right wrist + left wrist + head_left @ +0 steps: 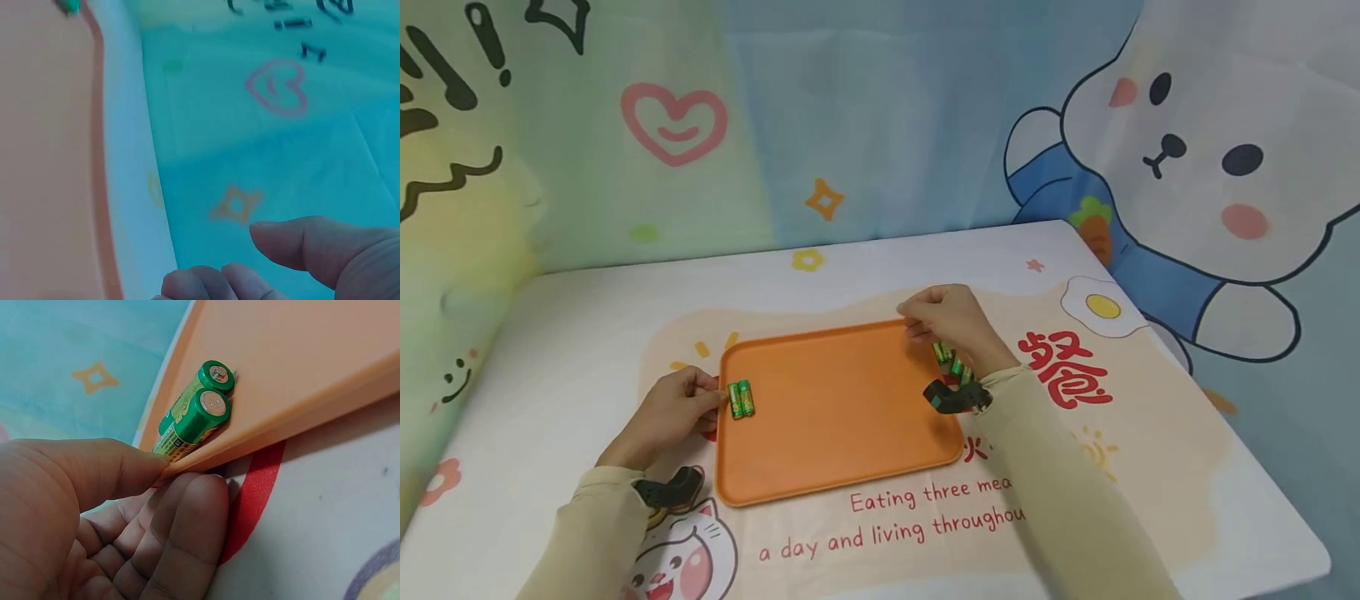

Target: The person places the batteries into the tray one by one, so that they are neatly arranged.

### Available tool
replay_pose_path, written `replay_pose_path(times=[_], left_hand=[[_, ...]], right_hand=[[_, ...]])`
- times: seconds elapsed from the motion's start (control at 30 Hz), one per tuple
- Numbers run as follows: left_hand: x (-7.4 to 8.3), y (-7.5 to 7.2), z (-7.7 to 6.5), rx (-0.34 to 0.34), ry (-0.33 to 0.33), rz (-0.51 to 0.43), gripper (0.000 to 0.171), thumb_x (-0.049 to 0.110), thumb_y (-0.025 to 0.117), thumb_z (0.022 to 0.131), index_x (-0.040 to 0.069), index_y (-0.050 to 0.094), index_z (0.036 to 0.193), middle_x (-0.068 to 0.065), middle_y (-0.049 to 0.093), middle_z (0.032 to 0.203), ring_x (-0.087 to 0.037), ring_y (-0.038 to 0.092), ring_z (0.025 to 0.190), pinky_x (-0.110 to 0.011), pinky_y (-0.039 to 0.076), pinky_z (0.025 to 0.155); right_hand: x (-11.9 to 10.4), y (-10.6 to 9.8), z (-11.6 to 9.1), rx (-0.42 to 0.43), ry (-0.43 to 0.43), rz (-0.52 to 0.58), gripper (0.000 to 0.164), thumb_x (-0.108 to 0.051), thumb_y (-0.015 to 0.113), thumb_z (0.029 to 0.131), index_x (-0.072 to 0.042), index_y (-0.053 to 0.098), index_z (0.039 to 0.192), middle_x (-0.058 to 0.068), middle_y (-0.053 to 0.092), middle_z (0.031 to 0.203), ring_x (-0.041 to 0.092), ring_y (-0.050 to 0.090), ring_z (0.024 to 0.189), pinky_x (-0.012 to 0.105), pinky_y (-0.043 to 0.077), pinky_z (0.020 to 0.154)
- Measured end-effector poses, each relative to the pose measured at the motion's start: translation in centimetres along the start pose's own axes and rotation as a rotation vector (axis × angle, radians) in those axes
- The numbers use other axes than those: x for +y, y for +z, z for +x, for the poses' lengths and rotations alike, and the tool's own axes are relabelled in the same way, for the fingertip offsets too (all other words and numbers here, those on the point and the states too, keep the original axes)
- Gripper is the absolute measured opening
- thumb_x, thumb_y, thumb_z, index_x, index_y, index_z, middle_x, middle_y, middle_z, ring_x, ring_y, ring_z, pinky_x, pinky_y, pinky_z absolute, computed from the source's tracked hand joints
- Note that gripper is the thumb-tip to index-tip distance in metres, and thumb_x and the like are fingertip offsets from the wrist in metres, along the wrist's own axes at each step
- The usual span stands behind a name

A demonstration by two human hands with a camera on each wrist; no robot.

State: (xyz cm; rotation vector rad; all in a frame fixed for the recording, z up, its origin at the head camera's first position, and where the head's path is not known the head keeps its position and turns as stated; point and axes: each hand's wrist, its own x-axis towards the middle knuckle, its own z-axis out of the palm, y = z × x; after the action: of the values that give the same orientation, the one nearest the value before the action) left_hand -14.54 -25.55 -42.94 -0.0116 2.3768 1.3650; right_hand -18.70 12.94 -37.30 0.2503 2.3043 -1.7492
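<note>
My left hand (pixel 670 417) pinches the left rim of an orange tray (pixel 838 408). In the left wrist view its thumb lies on top of the rim and the fingers are curled underneath. Two green batteries (pixel 741 399) lie side by side inside the tray, against that left edge, close to the thumb. Over the tray's far right corner hovers my right hand (pixel 953 321), holding nothing. Its thumb and bent fingers stand apart in the right wrist view. Several more green batteries (pixel 961 369) show at the tray's right side, partly hidden behind the right hand and wrist.
The tray lies on a table with a printed cloth (pixel 925 550) of red lettering and cartoon figures. A printed curtain (pixel 880 125) hangs behind the table's far edge. Each wrist carries a black camera mount (pixel 957 397) on the sleeve end.
</note>
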Motion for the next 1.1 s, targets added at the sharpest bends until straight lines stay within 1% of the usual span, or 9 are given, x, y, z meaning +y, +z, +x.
replay_pose_path(times=[0.1, 0.2, 0.33, 0.4, 0.53, 0.6, 0.67, 0.8, 1.1], left_hand=[[-0.2, 0.0, 0.1, -0.005, 0.005, -0.036, 0.021, 0.011, 0.060, 0.103, -0.007, 0.054, 0.112, -0.010, 0.066, 0.089, -0.016, 0.066, 0.072, -0.029, 0.060, 0.065], [-0.3, 0.0, -0.1, 0.002, -0.001, -0.045, 0.021, 0.011, 0.060, 0.103, -0.007, 0.054, 0.112, -0.010, 0.065, 0.089, -0.016, 0.067, 0.072, -0.029, 0.060, 0.065], [-0.1, -0.1, -0.1, 0.006, 0.000, -0.030, 0.021, 0.012, 0.060, 0.103, -0.007, 0.053, 0.112, -0.010, 0.066, 0.088, -0.016, 0.067, 0.071, -0.028, 0.060, 0.064], [-0.1, -0.1, -0.2, 0.005, 0.002, -0.026, 0.021, 0.012, 0.060, 0.103, -0.007, 0.053, 0.112, -0.010, 0.067, 0.087, -0.016, 0.067, 0.071, -0.029, 0.060, 0.064], [-0.2, 0.0, -0.1, 0.002, 0.002, -0.023, 0.022, 0.012, 0.060, 0.103, -0.007, 0.053, 0.112, -0.010, 0.067, 0.087, -0.016, 0.068, 0.071, -0.029, 0.061, 0.065], [-0.2, 0.1, -0.1, 0.001, -0.002, -0.022, 0.022, 0.012, 0.060, 0.103, -0.006, 0.053, 0.112, -0.011, 0.067, 0.088, -0.017, 0.068, 0.072, -0.029, 0.060, 0.065], [-0.2, 0.1, -0.1, 0.001, -0.006, -0.019, 0.022, 0.012, 0.059, 0.103, -0.006, 0.053, 0.112, -0.011, 0.066, 0.089, -0.017, 0.067, 0.072, -0.029, 0.060, 0.065], [-0.1, 0.2, -0.1, 0.002, -0.010, -0.024, 0.021, 0.011, 0.059, 0.103, -0.006, 0.053, 0.112, -0.011, 0.066, 0.089, -0.017, 0.068, 0.071, -0.029, 0.061, 0.065], [-0.1, 0.0, -0.1, 0.001, -0.015, -0.011, 0.022, 0.014, 0.060, 0.103, -0.006, 0.053, 0.112, -0.011, 0.066, 0.090, -0.017, 0.067, 0.072, -0.029, 0.060, 0.064]], right_hand=[[0.6, -2.5, 0.4, 0.049, 0.019, -0.045, 0.030, -0.023, 0.071, 0.098, 0.002, 0.069, 0.115, 0.020, 0.069, 0.109, 0.036, 0.068, 0.101, 0.041, 0.061, 0.091], [1.0, -4.4, 0.9, 0.091, 0.060, -0.104, 0.033, -0.026, 0.070, 0.099, 0.001, 0.067, 0.118, 0.018, 0.067, 0.111, 0.038, 0.066, 0.105, 0.039, 0.060, 0.092], [1.6, -5.9, 1.3, 0.124, 0.124, -0.165, 0.039, -0.029, 0.069, 0.099, 0.001, 0.065, 0.122, 0.016, 0.065, 0.114, 0.032, 0.064, 0.104, 0.035, 0.059, 0.094], [2.0, -6.4, 1.5, 0.129, 0.150, -0.191, 0.040, -0.029, 0.069, 0.099, 0.002, 0.066, 0.123, 0.013, 0.065, 0.110, 0.028, 0.063, 0.100, 0.034, 0.057, 0.094], [3.0, -7.1, 1.8, 0.127, 0.179, -0.212, 0.038, -0.029, 0.070, 0.097, 0.003, 0.068, 0.117, 0.006, 0.060, 0.088, 0.026, 0.057, 0.087, 0.035, 0.049, 0.087], [3.6, -7.3, 1.9, 0.127, 0.189, -0.227, 0.037, -0.029, 0.071, 0.096, 0.003, 0.068, 0.114, 0.003, 0.054, 0.082, 0.025, 0.052, 0.085, 0.036, 0.043, 0.082], [4.1, -7.3, 2.0, 0.131, 0.200, -0.254, 0.036, -0.030, 0.071, 0.095, 0.003, 0.069, 0.112, 0.004, 0.053, 0.085, 0.025, 0.051, 0.087, 0.036, 0.041, 0.081], [4.7, -7.3, 2.4, 0.134, 0.210, -0.314, 0.034, -0.028, 0.072, 0.093, 0.001, 0.070, 0.111, 0.006, 0.057, 0.094, 0.025, 0.052, 0.092, 0.034, 0.044, 0.080], [5.2, -7.2, 2.7, 0.100, 0.219, -0.416, 0.022, -0.023, 0.078, 0.084, -0.002, 0.071, 0.087, 0.002, 0.057, 0.073, 0.022, 0.053, 0.075, 0.031, 0.043, 0.066]])
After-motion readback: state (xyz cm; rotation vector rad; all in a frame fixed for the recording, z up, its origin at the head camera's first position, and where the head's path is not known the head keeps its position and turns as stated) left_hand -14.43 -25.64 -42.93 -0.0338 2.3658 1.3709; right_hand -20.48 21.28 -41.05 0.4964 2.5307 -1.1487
